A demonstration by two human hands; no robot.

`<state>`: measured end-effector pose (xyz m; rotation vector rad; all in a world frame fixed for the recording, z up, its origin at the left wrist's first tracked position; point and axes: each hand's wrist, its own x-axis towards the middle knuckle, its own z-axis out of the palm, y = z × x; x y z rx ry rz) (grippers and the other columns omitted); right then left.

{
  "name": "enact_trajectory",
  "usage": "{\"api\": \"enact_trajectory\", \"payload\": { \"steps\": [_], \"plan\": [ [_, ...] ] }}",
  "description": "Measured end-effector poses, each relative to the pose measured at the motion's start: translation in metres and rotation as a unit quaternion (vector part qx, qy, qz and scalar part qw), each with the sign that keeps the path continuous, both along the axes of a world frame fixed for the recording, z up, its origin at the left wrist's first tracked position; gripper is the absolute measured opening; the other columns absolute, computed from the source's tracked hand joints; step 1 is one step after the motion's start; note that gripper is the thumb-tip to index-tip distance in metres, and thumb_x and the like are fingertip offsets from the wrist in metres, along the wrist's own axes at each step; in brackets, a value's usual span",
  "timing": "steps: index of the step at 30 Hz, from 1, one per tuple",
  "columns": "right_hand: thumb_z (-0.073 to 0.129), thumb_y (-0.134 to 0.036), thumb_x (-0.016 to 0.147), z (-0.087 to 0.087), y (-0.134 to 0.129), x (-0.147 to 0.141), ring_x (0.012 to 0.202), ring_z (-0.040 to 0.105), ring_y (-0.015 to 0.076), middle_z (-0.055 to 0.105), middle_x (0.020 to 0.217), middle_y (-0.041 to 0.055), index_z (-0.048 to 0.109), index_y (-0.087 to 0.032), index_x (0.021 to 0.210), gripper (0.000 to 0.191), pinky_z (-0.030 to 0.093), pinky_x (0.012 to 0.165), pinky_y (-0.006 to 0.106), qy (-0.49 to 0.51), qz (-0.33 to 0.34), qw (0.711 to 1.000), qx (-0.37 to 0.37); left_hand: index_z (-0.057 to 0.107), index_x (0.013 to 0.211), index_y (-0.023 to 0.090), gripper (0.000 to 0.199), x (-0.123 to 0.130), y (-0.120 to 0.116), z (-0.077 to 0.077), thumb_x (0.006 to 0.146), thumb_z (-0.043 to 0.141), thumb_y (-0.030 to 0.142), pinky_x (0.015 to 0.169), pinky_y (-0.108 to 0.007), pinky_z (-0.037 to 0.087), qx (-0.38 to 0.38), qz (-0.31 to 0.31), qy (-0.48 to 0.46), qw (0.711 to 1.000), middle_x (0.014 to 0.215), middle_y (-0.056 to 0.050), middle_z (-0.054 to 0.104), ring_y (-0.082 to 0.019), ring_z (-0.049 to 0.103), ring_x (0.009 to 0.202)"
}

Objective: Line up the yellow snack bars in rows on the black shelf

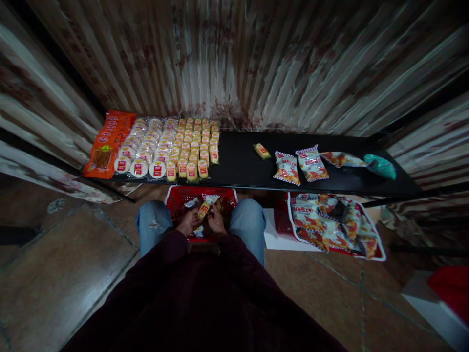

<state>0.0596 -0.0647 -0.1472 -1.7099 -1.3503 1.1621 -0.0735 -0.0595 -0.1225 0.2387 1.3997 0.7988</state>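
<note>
A small yellow wrapped snack (203,210) is held between my two hands over the red basket (176,195) between my knees. My left hand (188,221) grips its left side with closed fingers. On its other side, my right hand (216,219) pinches the upper right edge. Other packets lie in the basket below, partly hidden by my hands. On the black shelf (238,168), rows of similar yellow snacks (191,169) stand beside round white packaged snacks (138,167). A single yellow snack (262,150) lies apart from them.
Orange packets (104,146) lie at the shelf's left end. White and red bags (311,164) and a green packet (381,166) lie toward its right. A second basket (377,247), full of bags, stands at the lower right. A patterned curtain (220,63) hangs behind.
</note>
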Motion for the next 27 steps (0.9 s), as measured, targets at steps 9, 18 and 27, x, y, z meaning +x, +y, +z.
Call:
{"api": "enact_trajectory", "payload": {
  "steps": [9, 18, 27],
  "plan": [
    [0.057, -0.019, 0.07, 0.017, -0.005, 0.001, 0.097, 0.065, 0.02, 0.072, 0.101, 0.0034, 0.069, -0.021, 0.109, 0.041, 0.052, 0.088, 0.033, 0.166, -0.027, 0.986, 0.014, 0.065, 0.094, 0.012, 0.018, -0.014, 0.005, 0.017, 0.08, 0.063, 0.023, 0.053, -0.021, 0.046, -0.009, -0.056, -0.008, 0.998, 0.08, -0.007, 0.071, -0.013, 0.062, 0.06],
    [0.065, -0.037, 0.065, 0.016, -0.005, -0.005, 0.089, 0.066, 0.0193, 0.072, 0.091, 0.0034, 0.067, -0.019, 0.087, 0.028, 0.051, 0.086, 0.035, 0.238, -0.069, 0.969, -0.012, 0.064, 0.09, 0.014, 0.019, -0.016, 0.005, 0.031, 0.088, 0.055, 0.031, 0.051, -0.021, 0.043, 0.019, -0.029, -0.041, 0.999, 0.068, -0.004, 0.067, -0.012, 0.06, 0.052],
    [0.065, -0.046, 0.064, 0.016, -0.012, -0.005, 0.078, 0.062, 0.0171, 0.069, 0.081, 0.0008, 0.061, -0.021, 0.078, 0.029, 0.05, 0.078, 0.031, 0.24, -0.084, 0.967, 0.012, 0.065, 0.091, 0.015, 0.015, -0.012, 0.004, 0.032, 0.083, 0.062, 0.027, 0.064, -0.023, 0.05, 0.033, 0.023, -0.05, 0.998, 0.075, -0.005, 0.068, -0.014, 0.063, 0.065]
  ]
}}
